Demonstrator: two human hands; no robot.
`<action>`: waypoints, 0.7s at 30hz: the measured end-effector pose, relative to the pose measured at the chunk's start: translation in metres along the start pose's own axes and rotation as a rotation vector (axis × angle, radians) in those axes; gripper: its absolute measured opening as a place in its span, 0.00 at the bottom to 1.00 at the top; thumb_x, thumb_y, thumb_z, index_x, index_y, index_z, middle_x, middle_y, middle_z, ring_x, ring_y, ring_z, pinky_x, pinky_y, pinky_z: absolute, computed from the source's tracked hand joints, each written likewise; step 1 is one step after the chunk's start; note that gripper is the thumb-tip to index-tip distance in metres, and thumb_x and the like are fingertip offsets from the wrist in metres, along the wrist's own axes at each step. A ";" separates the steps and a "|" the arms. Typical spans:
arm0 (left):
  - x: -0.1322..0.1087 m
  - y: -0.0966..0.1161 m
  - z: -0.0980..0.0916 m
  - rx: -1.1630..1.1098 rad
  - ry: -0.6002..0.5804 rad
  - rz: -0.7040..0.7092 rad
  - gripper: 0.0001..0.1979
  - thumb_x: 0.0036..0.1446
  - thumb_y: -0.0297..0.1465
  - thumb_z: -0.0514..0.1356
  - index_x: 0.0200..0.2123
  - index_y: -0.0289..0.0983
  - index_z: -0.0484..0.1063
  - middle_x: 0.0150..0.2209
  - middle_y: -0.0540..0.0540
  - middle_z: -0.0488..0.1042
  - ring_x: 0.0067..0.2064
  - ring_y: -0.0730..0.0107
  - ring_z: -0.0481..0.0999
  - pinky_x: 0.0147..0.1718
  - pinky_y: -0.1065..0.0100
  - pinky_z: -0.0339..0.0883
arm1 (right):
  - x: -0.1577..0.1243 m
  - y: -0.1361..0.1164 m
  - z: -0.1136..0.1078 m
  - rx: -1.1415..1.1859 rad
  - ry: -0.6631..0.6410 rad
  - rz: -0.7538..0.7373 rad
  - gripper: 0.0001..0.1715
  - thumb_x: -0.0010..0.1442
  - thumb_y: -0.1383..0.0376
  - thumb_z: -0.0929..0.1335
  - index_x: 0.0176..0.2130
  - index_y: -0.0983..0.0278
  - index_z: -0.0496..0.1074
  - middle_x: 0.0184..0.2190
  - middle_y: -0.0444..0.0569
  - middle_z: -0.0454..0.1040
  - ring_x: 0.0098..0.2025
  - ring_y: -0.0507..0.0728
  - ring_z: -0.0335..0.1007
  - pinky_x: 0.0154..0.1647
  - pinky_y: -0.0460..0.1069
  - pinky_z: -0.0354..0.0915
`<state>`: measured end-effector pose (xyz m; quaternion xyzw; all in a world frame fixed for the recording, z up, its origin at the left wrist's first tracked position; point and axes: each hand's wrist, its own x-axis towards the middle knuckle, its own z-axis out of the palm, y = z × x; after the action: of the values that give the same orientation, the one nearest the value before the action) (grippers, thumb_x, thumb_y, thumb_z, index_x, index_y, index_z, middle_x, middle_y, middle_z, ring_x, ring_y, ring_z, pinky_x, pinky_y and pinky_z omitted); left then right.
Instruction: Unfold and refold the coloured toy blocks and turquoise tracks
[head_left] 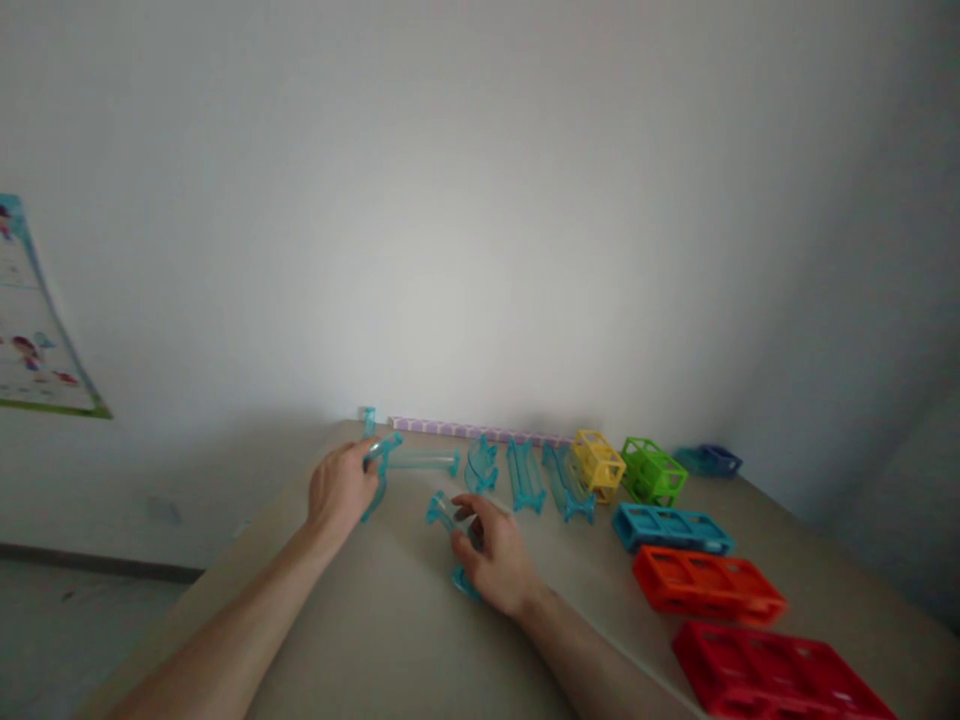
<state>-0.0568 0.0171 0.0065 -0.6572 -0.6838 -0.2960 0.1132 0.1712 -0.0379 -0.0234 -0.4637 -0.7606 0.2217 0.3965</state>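
My left hand (345, 487) is closed on a curved, translucent blue toy track piece (385, 447), held at the table's far left. Beside that hand, a straight clear track piece (421, 460) lies crosswise. My right hand (493, 555) curls its fingers around another translucent blue track piece (442, 508) with flared ends, close to the tabletop. Its middle is hidden by the fingers, and its near end shows under the palm. Farther back lie a curved blue piece (481, 466) and two straight channel pieces, one (526, 477) left of the other (568, 484).
On the right stand yellow (598, 465) and green (653, 471) open-frame blocks. Blue (673, 528), orange (707, 584) and red (780, 672) frames line up toward the front. A purple patterned strip (480, 431) lies along the wall (480, 220). A poster (45, 320) hangs at left.
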 end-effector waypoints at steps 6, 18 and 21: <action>0.003 0.001 -0.005 -0.136 0.215 -0.096 0.19 0.55 0.31 0.56 0.51 0.39 0.72 0.41 0.41 0.78 0.38 0.58 0.77 0.37 0.65 0.65 | 0.001 0.000 0.001 0.002 0.000 0.002 0.20 0.53 0.70 0.65 0.48 0.65 0.68 0.40 0.49 0.73 0.28 0.50 0.64 0.32 0.47 0.61; 0.004 0.011 -0.006 -1.115 0.390 -0.468 0.11 0.42 0.36 0.65 0.26 0.34 0.76 0.18 0.51 0.72 0.20 0.70 0.70 0.20 0.71 0.61 | 0.000 -0.002 -0.003 0.102 0.072 -0.025 0.22 0.56 0.71 0.63 0.51 0.62 0.65 0.41 0.48 0.71 0.31 0.50 0.65 0.33 0.46 0.63; 0.007 0.015 -0.006 -1.408 0.357 -0.567 0.10 0.38 0.33 0.66 0.26 0.33 0.75 0.21 0.50 0.75 0.18 0.71 0.70 0.17 0.72 0.61 | 0.000 -0.002 -0.002 0.125 0.077 -0.024 0.23 0.57 0.71 0.62 0.53 0.62 0.64 0.41 0.49 0.71 0.32 0.51 0.66 0.33 0.46 0.63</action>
<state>-0.0446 0.0188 0.0193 -0.3171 -0.4482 -0.7792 -0.3022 0.1720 -0.0386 -0.0211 -0.4370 -0.7350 0.2462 0.4563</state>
